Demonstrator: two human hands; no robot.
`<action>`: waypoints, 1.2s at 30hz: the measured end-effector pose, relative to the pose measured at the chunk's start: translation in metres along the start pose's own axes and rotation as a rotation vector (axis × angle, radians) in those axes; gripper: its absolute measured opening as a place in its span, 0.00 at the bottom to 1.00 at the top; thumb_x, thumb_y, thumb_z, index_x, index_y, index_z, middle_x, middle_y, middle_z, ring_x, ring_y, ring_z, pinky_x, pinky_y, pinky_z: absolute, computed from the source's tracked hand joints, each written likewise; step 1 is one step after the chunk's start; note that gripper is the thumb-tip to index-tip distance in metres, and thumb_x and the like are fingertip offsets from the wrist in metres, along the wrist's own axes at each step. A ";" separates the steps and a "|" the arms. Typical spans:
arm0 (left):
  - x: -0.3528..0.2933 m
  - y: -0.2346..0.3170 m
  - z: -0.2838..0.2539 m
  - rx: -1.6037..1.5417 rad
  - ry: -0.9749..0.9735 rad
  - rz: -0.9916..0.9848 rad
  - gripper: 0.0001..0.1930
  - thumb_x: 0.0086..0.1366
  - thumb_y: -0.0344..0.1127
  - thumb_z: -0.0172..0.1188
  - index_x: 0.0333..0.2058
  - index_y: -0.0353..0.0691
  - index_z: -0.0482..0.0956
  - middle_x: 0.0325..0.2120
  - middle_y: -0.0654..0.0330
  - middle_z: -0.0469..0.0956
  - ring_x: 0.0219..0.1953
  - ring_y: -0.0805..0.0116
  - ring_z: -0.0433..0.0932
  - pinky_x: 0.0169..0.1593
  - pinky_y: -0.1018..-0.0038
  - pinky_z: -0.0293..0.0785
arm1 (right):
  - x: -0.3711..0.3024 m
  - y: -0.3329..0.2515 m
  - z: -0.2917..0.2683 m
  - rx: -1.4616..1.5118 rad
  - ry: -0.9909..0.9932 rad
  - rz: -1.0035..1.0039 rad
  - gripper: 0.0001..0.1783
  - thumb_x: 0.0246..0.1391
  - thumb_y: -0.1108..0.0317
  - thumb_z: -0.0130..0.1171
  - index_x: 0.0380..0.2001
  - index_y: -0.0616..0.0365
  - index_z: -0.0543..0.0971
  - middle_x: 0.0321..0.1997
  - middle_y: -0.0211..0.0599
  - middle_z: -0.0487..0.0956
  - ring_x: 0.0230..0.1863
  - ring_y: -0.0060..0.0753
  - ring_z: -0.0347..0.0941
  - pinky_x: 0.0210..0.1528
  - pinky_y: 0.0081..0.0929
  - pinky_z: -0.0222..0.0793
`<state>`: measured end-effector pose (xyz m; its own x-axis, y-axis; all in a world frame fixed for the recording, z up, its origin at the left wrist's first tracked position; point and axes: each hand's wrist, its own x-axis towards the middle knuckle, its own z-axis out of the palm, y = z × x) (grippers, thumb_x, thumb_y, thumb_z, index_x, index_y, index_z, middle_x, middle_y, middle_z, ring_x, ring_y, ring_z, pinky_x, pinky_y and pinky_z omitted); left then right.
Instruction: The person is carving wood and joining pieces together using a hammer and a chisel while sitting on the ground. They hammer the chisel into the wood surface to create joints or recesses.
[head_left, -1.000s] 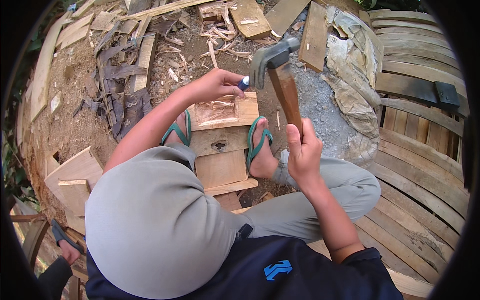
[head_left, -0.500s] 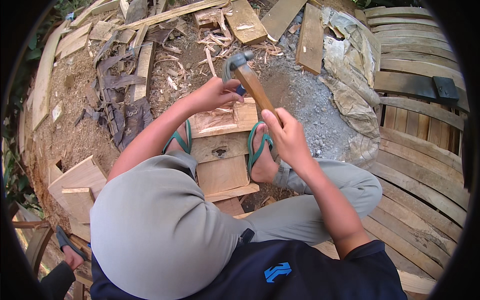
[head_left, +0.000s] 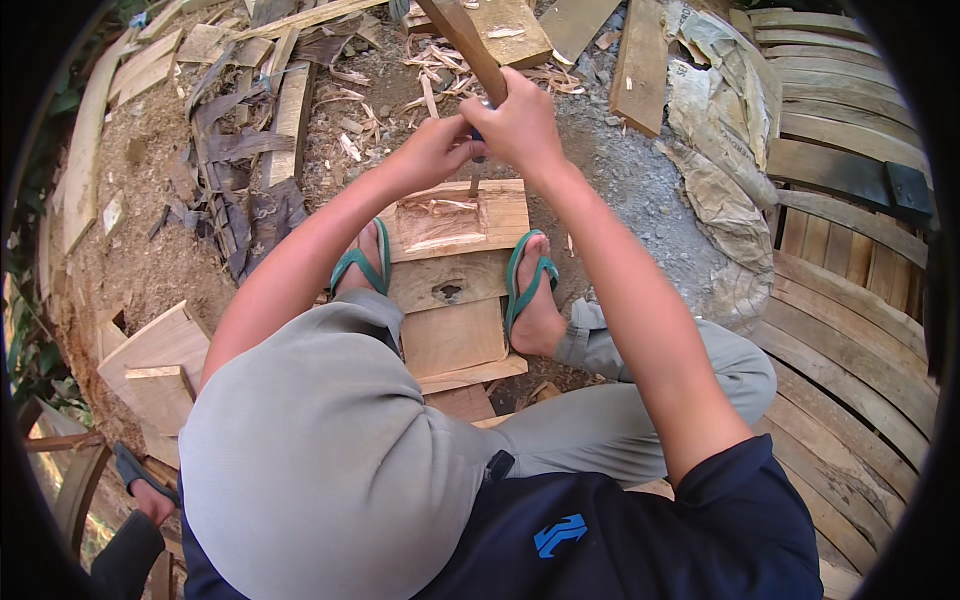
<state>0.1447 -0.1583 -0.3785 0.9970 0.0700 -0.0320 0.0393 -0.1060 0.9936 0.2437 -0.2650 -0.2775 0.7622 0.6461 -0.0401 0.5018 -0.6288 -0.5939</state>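
Observation:
My right hand (head_left: 520, 122) is wrapped round the wooden handle of a hammer (head_left: 466, 45). The handle slants up and left, and the hammer's head is out of view past the top edge. Close against it, my left hand (head_left: 432, 155) grips a chisel (head_left: 476, 178) with a blue handle, mostly hidden by the fingers. The chisel's narrow blade points down onto a pale wood block (head_left: 508, 212). A rough, splintered recess is cut into the block's upper face. My feet in green flip-flops (head_left: 518, 285) stand on either side of the block.
Under and nearer than the block are a board with a dark knot (head_left: 440, 285) and another wood piece (head_left: 455, 333). Wood shavings (head_left: 440, 75) and offcuts lie beyond. A torn paper sack (head_left: 715, 190) and slatted wood (head_left: 840, 340) are at right. Another person's foot (head_left: 150, 500) shows lower left.
My right hand has moved up and left with the hammer, and now meets my left hand. The hammer's head has gone out of view. The chisel's blade now shows, upright over the recess.

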 end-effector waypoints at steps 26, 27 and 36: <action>-0.025 0.052 -0.005 0.014 -0.098 0.055 0.16 0.62 0.26 0.69 0.49 0.36 0.81 0.33 0.53 0.88 0.39 0.66 0.88 0.42 0.70 0.82 | -0.067 -0.018 -0.034 -0.038 0.041 -0.090 0.16 0.53 0.60 0.65 0.32 0.59 0.71 0.20 0.53 0.79 0.27 0.59 0.82 0.29 0.50 0.77; -0.026 0.049 -0.003 -0.011 -0.094 0.074 0.16 0.62 0.26 0.69 0.49 0.37 0.81 0.33 0.52 0.88 0.38 0.66 0.89 0.41 0.70 0.82 | -0.069 -0.019 -0.034 -0.053 0.037 -0.085 0.16 0.53 0.60 0.65 0.32 0.59 0.71 0.20 0.53 0.79 0.27 0.59 0.82 0.29 0.50 0.77; -0.029 0.032 0.004 0.003 -0.088 0.076 0.19 0.61 0.26 0.68 0.52 0.39 0.82 0.32 0.52 0.88 0.38 0.64 0.89 0.41 0.70 0.82 | -0.074 -0.010 -0.028 -0.110 0.018 -0.082 0.16 0.54 0.60 0.66 0.33 0.58 0.71 0.20 0.52 0.79 0.27 0.60 0.82 0.29 0.51 0.77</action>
<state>0.1175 -0.1677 -0.3461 0.9991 -0.0258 0.0337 -0.0363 -0.1103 0.9932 0.1936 -0.3185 -0.2463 0.7233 0.6902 0.0202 0.6040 -0.6182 -0.5031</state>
